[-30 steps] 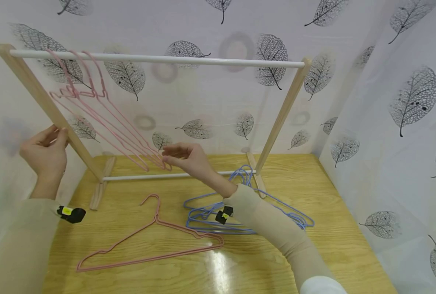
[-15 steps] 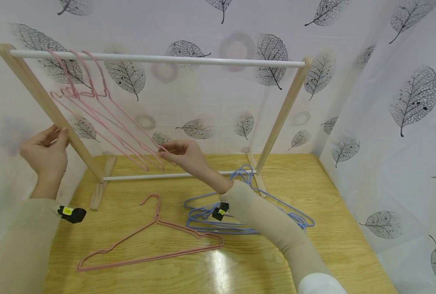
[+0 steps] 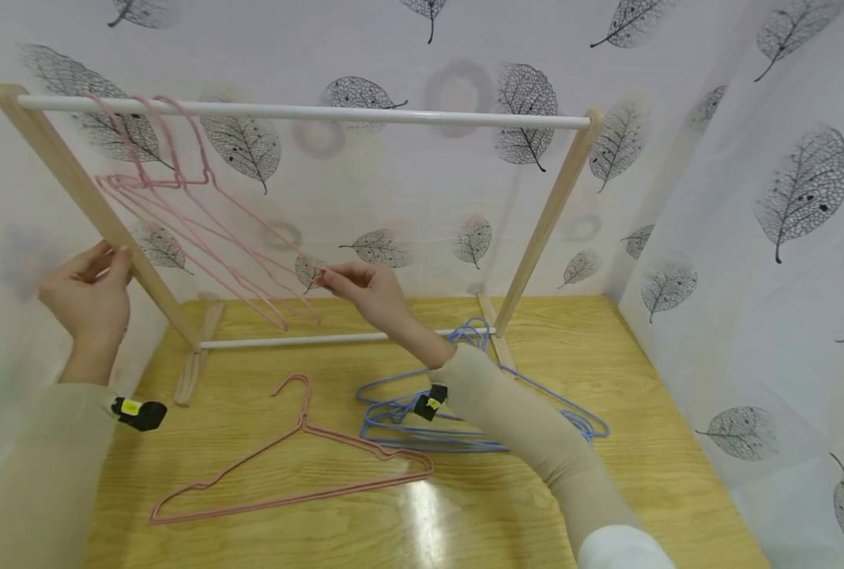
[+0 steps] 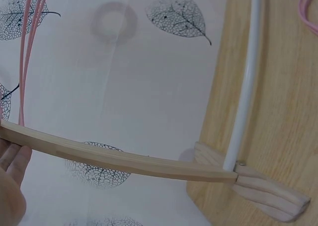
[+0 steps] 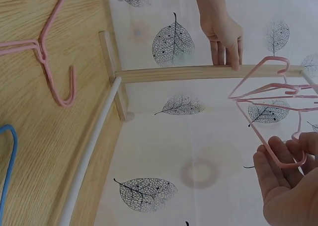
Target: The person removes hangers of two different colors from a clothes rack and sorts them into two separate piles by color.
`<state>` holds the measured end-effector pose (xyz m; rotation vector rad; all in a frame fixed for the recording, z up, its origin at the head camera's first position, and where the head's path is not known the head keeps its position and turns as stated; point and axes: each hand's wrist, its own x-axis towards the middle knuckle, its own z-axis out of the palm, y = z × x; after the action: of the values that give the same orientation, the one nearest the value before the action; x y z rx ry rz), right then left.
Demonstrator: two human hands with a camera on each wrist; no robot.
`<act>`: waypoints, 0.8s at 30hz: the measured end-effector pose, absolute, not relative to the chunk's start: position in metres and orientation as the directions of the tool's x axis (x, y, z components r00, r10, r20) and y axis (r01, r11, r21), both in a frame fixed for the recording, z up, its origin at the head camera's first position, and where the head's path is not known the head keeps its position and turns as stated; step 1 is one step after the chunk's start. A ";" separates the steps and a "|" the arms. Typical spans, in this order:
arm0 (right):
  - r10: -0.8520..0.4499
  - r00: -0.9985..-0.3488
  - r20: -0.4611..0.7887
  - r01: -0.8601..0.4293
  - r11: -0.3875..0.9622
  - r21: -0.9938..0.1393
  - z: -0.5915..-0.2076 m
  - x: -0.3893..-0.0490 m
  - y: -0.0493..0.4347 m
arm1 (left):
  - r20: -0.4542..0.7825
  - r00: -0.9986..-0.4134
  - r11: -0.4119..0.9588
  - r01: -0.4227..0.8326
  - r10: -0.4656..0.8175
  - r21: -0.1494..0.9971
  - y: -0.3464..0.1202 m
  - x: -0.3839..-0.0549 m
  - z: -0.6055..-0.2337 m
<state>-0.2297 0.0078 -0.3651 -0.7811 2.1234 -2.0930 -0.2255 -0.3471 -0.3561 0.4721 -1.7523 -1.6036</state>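
My left hand (image 3: 88, 292) holds the left wooden post (image 3: 70, 170) of a small garment rack, thumb in front and fingers behind. Several pink wire hangers (image 3: 202, 150) hang by their hooks at the left end of the white top rod (image 3: 393, 117). With thumb and fingers, my right hand (image 3: 372, 296) pinches the lower outer corner of the rightmost one; the right wrist view shows this hanger (image 5: 258, 132) angled out from the others. Only part of my left hand (image 4: 12, 186) shows in the left wrist view, beside the post.
A pink hanger (image 3: 304, 415), seemingly doubled, lies flat on the wooden table (image 3: 649, 474) in front. Right of it is a pile of blue hangers (image 3: 422, 431), partly under my right forearm. A white lower rod (image 3: 287, 341) joins the rack's feet. Leaf-print curtain (image 3: 742, 316) surrounds the table.
My right hand has risen slightly, lifting the rightmost hanger's corner up and away from the other hanging ones. The left hand stays on the post.
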 end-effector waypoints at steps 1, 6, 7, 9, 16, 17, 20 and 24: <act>-0.385 -0.870 0.307 -0.312 -0.051 -0.949 -0.365 -0.230 0.009 | 0.252 -0.686 0.173 0.184 -0.683 0.968 -0.346 -0.225 -0.355; -0.363 -0.874 0.323 -0.327 -0.053 -0.943 -0.364 -0.230 0.015 | 0.252 -0.690 0.177 0.180 -0.678 0.968 -0.344 -0.222 -0.352; -0.361 -0.874 0.326 -0.328 -0.058 -0.943 -0.364 -0.230 0.016 | 0.253 -0.689 0.179 0.180 -0.679 0.967 -0.344 -0.222 -0.352; -0.353 -0.876 0.330 -0.328 -0.066 -0.942 -0.364 -0.229 0.020 | 0.249 -0.690 0.166 0.186 -0.679 0.968 -0.344 -0.221 -0.352; -0.307 -0.891 0.334 -0.331 -0.064 -0.941 -0.367 -0.229 0.035 | 0.231 -0.698 0.121 0.205 -0.678 0.971 -0.346 -0.221 -0.352; -0.302 -0.893 0.333 -0.330 -0.062 -0.942 -0.368 -0.229 0.038 | 0.228 -0.698 0.117 0.204 -0.679 0.972 -0.346 -0.221 -0.352; -0.282 -0.901 0.330 -0.329 -0.054 -0.943 -0.368 -0.229 0.045 | 0.224 -0.700 0.115 0.199 -0.679 0.973 -0.346 -0.220 -0.352; -0.247 -0.913 0.326 -0.324 -0.049 -0.945 -0.367 -0.228 0.052 | 0.218 -0.701 0.101 0.205 -0.679 0.974 -0.347 -0.221 -0.353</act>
<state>-0.2279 0.0520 -0.3674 -0.6630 2.2044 -2.2191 -0.2205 -0.3471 -0.3526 0.4676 -1.7122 -1.6794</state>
